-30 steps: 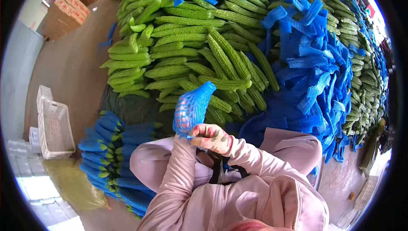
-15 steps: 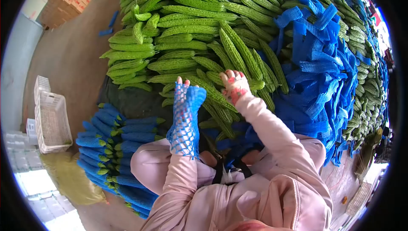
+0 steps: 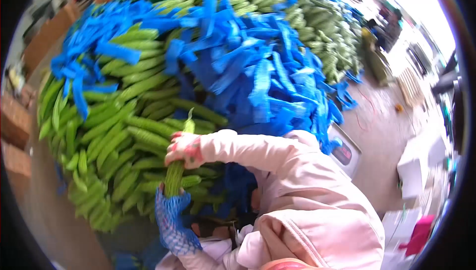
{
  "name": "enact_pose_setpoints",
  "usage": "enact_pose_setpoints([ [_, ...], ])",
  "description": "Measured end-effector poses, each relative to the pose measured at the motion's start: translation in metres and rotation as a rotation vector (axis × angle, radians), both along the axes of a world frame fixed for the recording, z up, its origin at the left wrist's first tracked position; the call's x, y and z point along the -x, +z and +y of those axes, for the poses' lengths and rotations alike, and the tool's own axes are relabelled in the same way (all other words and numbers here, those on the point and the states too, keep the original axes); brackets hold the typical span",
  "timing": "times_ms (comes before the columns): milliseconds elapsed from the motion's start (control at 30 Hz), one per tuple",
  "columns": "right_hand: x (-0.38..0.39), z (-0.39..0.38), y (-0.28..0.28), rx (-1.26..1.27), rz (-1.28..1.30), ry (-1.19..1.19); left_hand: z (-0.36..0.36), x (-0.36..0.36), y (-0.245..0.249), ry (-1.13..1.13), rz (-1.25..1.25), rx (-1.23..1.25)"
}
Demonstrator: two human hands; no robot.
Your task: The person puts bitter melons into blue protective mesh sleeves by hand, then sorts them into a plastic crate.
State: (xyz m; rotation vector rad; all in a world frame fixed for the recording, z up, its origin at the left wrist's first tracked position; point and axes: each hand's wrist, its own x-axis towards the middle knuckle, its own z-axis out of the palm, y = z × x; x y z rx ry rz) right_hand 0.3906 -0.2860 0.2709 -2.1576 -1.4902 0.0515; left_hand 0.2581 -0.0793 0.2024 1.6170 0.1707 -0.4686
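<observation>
A green bitter melon (image 3: 173,178) stands nearly upright in the view, its thin stem end pointing up. My right hand (image 3: 185,150), in a patterned glove, is closed around its upper part. At the lower end, my left hand (image 3: 168,201) grips the melon, fingertips showing on either side. Blue mesh netting (image 3: 179,235) covers that hand and wrist; how far the melon's tip goes into it is hidden. Right beside both hands lies a big heap of bitter melons (image 3: 111,141).
Loose blue net sleeves (image 3: 267,76) pile up beyond my right arm. Paler melons (image 3: 327,36) lie farther back. A grey-white tray (image 3: 344,148) sits on the floor at right, with white boxes (image 3: 421,163) past it. Cardboard boxes (image 3: 15,121) stand at left.
The view has swung to the right. My right hand has picked up a bitter melon from the heap and brought it to my netted left hand, which now grips its lower end.
</observation>
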Motion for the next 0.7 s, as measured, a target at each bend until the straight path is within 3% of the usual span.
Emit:
enact_pose_setpoints([
  [67, 0.003, -0.002, 0.009, 0.09, -0.003, -0.03, -0.019, 0.013, 0.029, -0.208, -0.225, -0.828],
  [100, 0.007, -0.008, 0.014, -0.028, -0.125, -0.071, -0.027, 0.016, 0.022, -0.225, -0.235, -0.842],
  [133, 0.013, -0.014, 0.018, -0.191, -0.244, -0.144, -0.037, 0.014, 0.006, 0.031, -0.334, -0.807],
  [167, 0.028, -0.015, 0.026, -0.299, -0.167, -0.323, -0.046, 0.011, -0.002, 0.285, -0.432, -0.755],
  [200, 0.046, -0.013, 0.027, -0.405, -0.091, -0.504, -0.054, 0.009, -0.002, 0.267, -0.449, -0.756],
  [267, 0.077, 0.007, -0.012, -0.812, 0.298, -0.436, -0.076, -0.001, 0.001, 0.246, -0.437, -0.58],
  [300, 0.098, 0.016, -0.015, -0.885, 0.637, -0.409, -0.088, -0.008, 0.002, 0.235, -0.427, -0.491],
  [333, 0.118, 0.025, -0.018, -0.949, 0.985, -0.364, -0.096, -0.011, 0.003, 0.224, -0.408, -0.409],
  [400, 0.141, 0.031, -0.033, -0.773, 1.221, -0.511, -0.108, -0.012, 0.007, 0.209, -0.362, -0.262],
  [500, 0.137, 0.015, -0.027, -0.587, 1.091, -0.473, -0.117, -0.012, 0.011, 0.222, -0.275, -0.035],
  [533, 0.132, 0.016, -0.021, -0.628, 1.255, -0.354, -0.12, -0.01, 0.013, 0.228, -0.243, 0.042],
  [700, 0.096, 0.015, 0.003, -0.646, 0.793, -0.504, -0.129, 0.011, 0.018, 0.356, -0.068, 0.438],
])
